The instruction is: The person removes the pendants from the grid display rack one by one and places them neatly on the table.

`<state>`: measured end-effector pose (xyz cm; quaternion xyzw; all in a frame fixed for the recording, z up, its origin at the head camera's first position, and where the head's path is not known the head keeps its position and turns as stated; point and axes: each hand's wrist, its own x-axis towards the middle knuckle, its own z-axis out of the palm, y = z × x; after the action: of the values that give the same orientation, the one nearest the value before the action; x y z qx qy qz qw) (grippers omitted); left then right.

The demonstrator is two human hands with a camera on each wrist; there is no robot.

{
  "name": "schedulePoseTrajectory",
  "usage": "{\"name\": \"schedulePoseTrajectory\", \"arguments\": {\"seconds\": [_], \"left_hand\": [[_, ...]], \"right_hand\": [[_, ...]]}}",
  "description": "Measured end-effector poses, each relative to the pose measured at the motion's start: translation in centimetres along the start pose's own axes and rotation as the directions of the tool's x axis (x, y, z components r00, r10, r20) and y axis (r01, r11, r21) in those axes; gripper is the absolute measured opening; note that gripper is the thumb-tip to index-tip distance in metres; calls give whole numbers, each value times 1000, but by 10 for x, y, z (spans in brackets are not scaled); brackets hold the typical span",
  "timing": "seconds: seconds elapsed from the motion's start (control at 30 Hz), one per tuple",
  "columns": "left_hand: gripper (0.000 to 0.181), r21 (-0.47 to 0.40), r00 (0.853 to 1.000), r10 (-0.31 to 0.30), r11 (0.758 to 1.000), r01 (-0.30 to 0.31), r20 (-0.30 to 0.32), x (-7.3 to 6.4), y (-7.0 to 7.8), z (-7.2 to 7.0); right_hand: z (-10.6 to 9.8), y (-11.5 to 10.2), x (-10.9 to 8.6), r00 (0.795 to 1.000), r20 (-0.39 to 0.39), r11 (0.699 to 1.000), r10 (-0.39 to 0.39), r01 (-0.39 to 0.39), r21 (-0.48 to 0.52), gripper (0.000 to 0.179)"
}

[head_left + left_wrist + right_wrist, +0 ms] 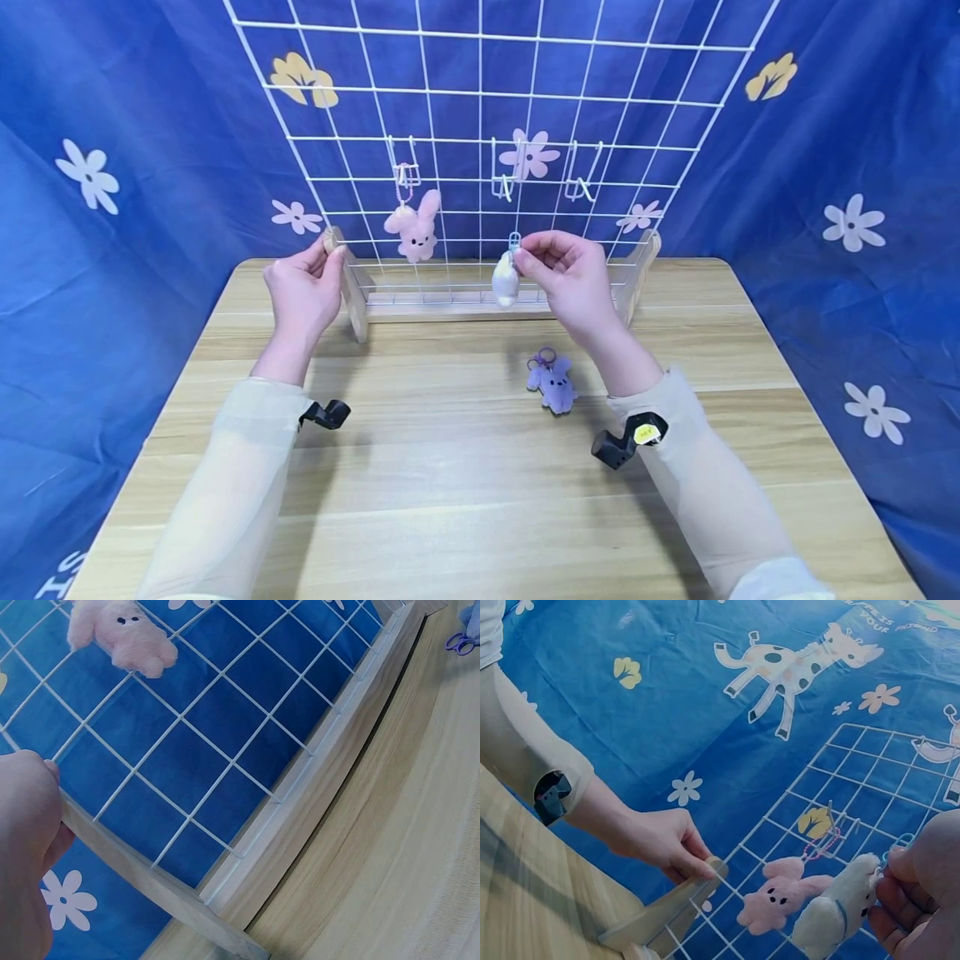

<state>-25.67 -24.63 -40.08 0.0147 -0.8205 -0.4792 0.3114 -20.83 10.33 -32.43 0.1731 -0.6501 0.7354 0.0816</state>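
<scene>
My left hand (303, 287) grips the top of the wooden side support (354, 296) at the left end of the white wire grid rack (480, 87). With thumb and fingers, my right hand (570, 279) pinches a white plush keychain (506, 285) near its blue clasp (514, 241). It hangs in front of the lower grid, below the middle hook (503, 185). The right wrist view shows the white plush (832, 919) with a blue cord across its body. A pink bunny plush keychain (415, 231) hangs by its bead chain from the left hook (406, 173).
To the right on the grid is another hook (581, 187) with nothing on it. A purple plush keychain (555, 387) with a ring lies on the wooden table (450, 467), near my right forearm. Behind the rack hangs a blue patterned cloth (180, 167).
</scene>
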Motion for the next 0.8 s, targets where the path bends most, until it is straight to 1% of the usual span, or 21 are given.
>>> {"name": "schedulePoseTrajectory", "arguments": {"seconds": [0.27,0.57,0.67,0.8], "left_hand": [[34,20,1000,-17,1000,17,4,0,0,0],[33,27,1000,12,1000,-13,4,0,-1,-1],[33,32,1000,18,999,-18,3,0,-1,-1],[33,42,1000,20,999,-20,4,0,-1,-1]], "right_hand": [[-3,10,-15,999,21,999,44,-44,-26,6],[-4,23,-31,997,51,998,59,-58,-26,7],[-4,28,-36,995,53,996,85,-84,-21,9],[-3,32,-44,990,53,991,132,-133,17,11]]}}
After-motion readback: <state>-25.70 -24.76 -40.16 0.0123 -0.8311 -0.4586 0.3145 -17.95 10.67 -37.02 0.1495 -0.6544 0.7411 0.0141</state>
